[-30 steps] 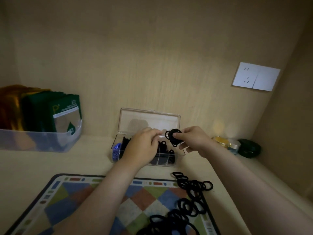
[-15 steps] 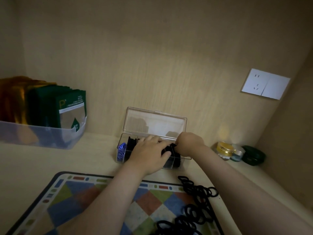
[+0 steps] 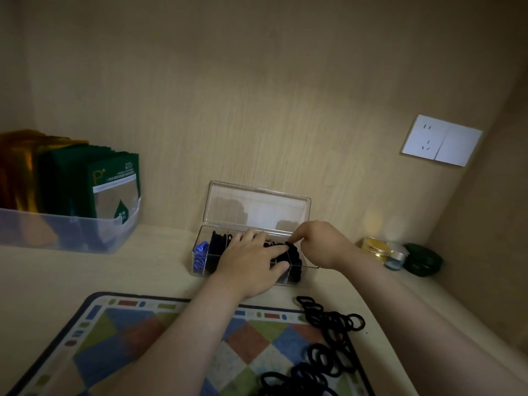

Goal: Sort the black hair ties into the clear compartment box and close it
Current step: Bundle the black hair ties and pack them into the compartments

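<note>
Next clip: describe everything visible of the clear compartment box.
The clear compartment box is see-through plastic, split by dividers. Its hinged lid stands open, upright near the back wall. It sits on the shelf beyond the patterned mat. Several compartments hold black hair ties; the leftmost holds blue items. The left hand lies flat over its middle; the right hand seems to pinch ties at its right end.

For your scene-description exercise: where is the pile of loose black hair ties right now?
In the head view, the loose black hair ties lie lower right, on the patterned mat's right edge, in front of the clear compartment box.
</note>
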A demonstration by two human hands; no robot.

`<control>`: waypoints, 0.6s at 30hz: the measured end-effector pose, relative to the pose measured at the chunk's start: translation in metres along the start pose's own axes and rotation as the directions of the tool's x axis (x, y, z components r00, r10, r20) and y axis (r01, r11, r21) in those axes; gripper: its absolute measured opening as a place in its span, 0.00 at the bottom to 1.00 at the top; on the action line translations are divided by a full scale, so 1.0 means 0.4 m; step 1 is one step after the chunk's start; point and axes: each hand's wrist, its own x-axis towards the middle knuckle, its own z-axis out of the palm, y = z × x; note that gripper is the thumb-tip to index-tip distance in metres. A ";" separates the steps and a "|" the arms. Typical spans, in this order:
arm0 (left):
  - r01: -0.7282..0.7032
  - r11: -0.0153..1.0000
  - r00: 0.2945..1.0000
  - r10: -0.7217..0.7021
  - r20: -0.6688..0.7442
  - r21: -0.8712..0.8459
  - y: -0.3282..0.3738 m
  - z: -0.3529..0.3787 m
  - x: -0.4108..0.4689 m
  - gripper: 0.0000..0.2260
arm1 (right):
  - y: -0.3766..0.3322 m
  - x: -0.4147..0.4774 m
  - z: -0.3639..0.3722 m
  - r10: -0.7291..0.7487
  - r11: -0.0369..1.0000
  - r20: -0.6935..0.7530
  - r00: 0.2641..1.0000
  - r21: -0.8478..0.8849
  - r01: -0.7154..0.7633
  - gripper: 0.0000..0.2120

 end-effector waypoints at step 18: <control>-0.200 0.948 0.967 0.150 -0.204 -0.249 0.117 -0.041 -0.032 0.05 | 0.076 -0.166 -0.030 -0.044 0.962 -0.080 0.996 0.265 0.064 0.13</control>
